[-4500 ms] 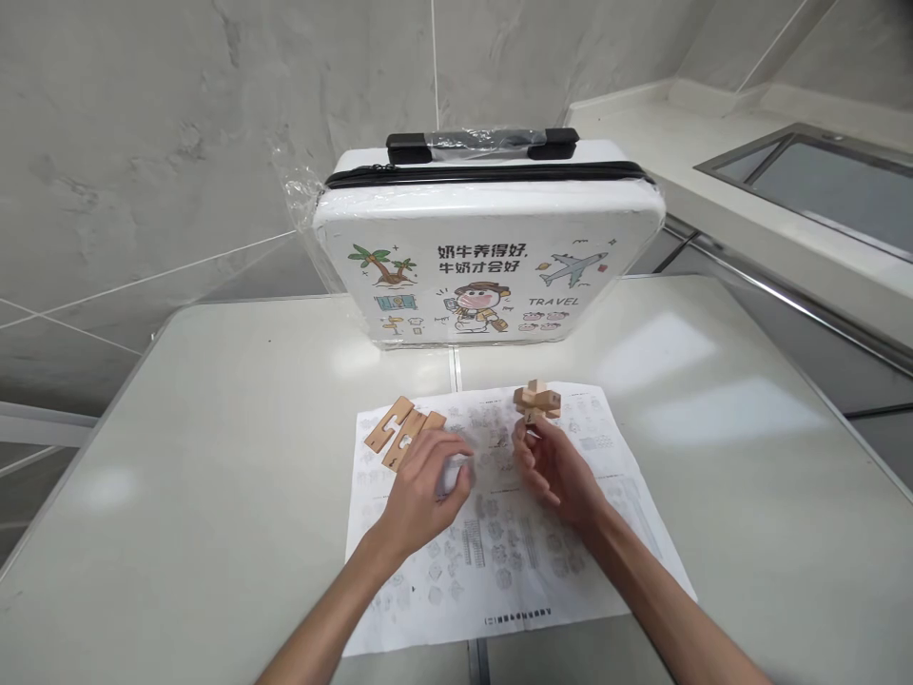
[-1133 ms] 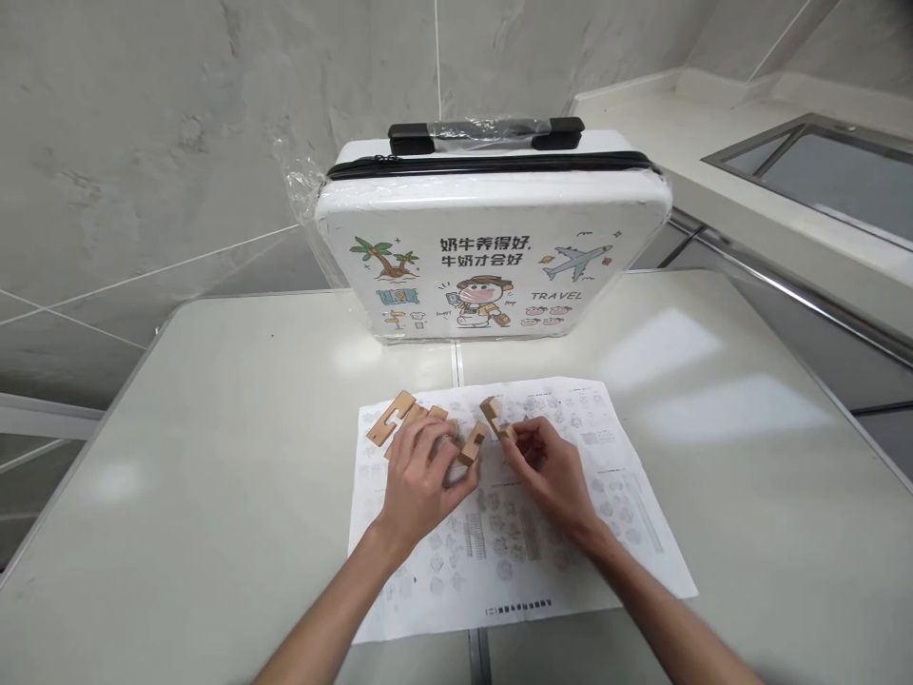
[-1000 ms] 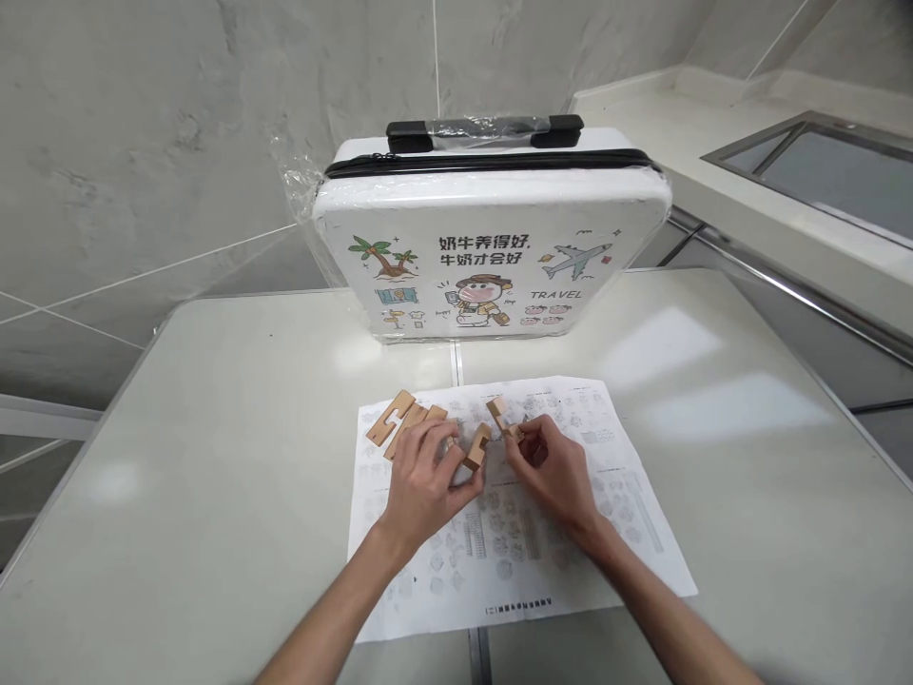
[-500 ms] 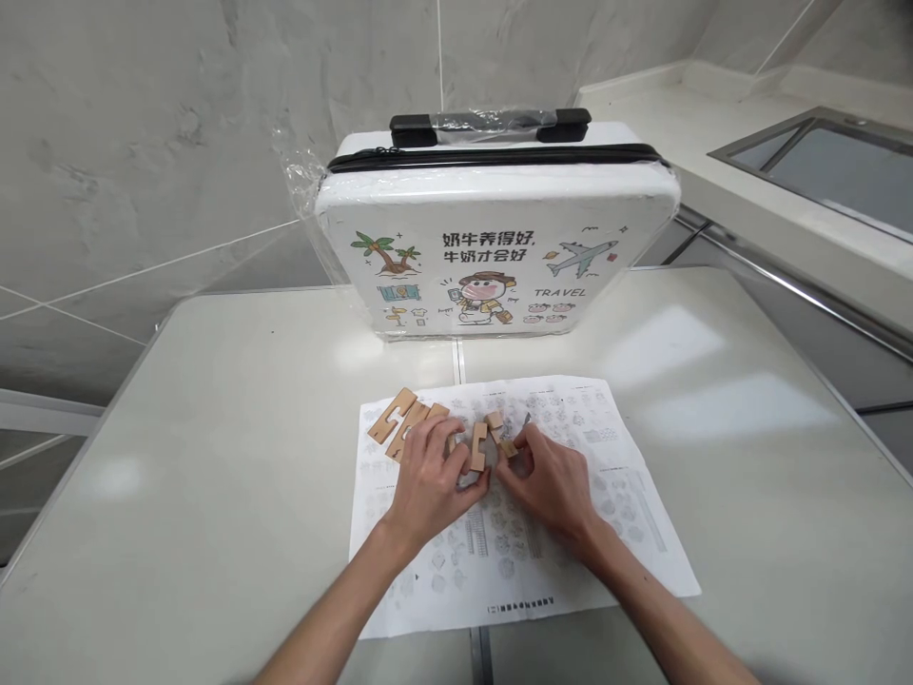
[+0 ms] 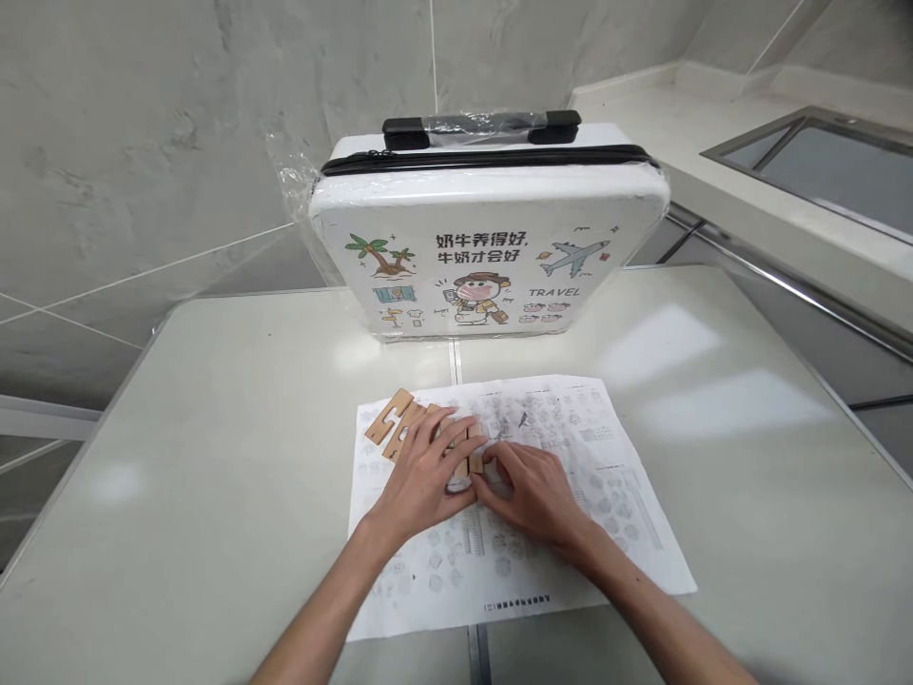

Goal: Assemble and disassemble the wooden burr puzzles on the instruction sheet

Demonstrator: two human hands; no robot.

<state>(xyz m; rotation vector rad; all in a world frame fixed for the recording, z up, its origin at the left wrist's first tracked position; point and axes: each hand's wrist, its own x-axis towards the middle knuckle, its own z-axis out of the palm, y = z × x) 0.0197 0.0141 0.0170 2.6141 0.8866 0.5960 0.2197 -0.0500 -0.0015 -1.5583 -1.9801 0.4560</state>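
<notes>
Wooden pieces [image 5: 391, 430] on sheet [image 5: 592, 466]; left hand [image 5: 426, 476], right hand [image 5: 532, 490] pressing; case [image 5: 485, 205] zipped

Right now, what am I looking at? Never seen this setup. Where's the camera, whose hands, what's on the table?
There is no machine here. One camera worn on a person's head looks down at their own two bare hands. The left hand lies flat on a row of wooden pieces. The right hand touches the row's right end with its fingertips, and its grip is unclear. The pieces lie on a printed sheet on a pale table. Behind them stands a white case wrapped in plastic.
</notes>
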